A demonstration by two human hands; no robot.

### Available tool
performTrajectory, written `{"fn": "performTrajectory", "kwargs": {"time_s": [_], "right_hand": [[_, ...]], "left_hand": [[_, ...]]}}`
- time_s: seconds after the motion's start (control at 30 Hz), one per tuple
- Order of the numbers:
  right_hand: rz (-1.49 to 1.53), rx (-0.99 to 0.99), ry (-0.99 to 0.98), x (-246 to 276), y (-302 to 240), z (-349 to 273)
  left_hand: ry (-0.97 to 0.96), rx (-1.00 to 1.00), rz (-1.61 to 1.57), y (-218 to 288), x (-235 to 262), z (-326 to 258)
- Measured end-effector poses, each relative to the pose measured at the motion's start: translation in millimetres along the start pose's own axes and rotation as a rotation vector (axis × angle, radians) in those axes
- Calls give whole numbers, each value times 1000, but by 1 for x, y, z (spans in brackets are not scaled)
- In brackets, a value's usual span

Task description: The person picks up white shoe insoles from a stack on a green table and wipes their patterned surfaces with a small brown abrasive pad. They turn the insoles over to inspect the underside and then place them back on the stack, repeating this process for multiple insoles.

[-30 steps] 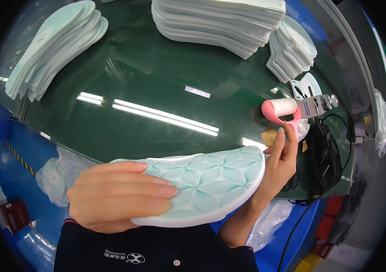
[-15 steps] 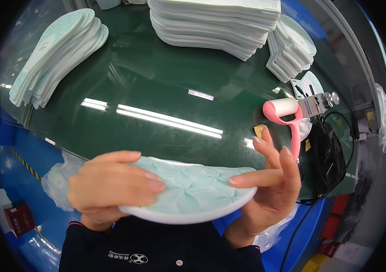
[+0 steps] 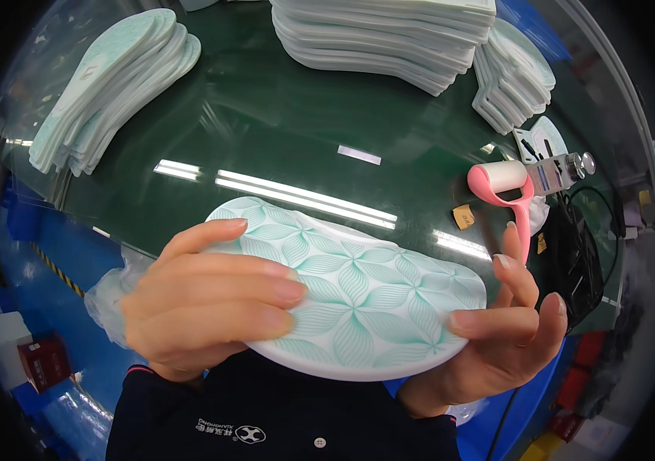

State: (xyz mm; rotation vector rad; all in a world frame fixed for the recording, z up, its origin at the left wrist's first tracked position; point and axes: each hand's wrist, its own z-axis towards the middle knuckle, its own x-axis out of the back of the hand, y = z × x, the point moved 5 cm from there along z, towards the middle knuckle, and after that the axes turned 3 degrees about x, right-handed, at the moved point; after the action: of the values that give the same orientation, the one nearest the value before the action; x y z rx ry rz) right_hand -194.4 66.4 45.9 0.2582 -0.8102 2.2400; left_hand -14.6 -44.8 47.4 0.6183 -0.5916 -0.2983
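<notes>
A rounded white panel [image 3: 354, 296], smooth and glossy with a pale green petal pattern, is held in front of my body above the near edge of the table. My left hand [image 3: 204, 300] grips its left end, fingers laid over the patterned face and the thumb hidden. At the right end, my right hand [image 3: 500, 338] pinches the rim, with the index fingertip on the face and the other fingers raised. The patterned face is tilted up toward me; its underside is out of sight.
Stacks of similar white panels stand on the green table [image 3: 266, 146]: one left stack [image 3: 124, 84], a tall back stack [image 3: 381, 42] and a right stack [image 3: 512, 77]. A pink-handled lint roller [image 3: 504, 180], a clear bottle [image 3: 554, 173] and a black bag [image 3: 577, 250] lie at the right.
The panel has tipped so its patterned face shows more fully, and its far edge has risen. Both hands moved slightly right with it, keeping their hold.
</notes>
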Motion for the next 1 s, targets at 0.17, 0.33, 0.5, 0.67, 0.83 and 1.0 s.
{"fn": "performTrajectory", "kwargs": {"time_s": [0.17,0.33,0.5,0.67,0.83,1.0], "right_hand": [[48,-19,35,-4,-1,-1],[5,-68,43,-3,3,-3],[-393,-166,-140,-26,-15,8],[-561,-83,90,-60,-36,2],[179,73,-20,-62,-48,-14],[81,5,349,-10,-17,-14]], "left_hand": [[-102,66,9,5,7,-1],[-108,49,46,5,3,1],[89,23,162,8,-10,4],[2,19,264,11,-18,11],[82,33,301,4,-24,0],[-10,-48,176,11,-21,9]]}}
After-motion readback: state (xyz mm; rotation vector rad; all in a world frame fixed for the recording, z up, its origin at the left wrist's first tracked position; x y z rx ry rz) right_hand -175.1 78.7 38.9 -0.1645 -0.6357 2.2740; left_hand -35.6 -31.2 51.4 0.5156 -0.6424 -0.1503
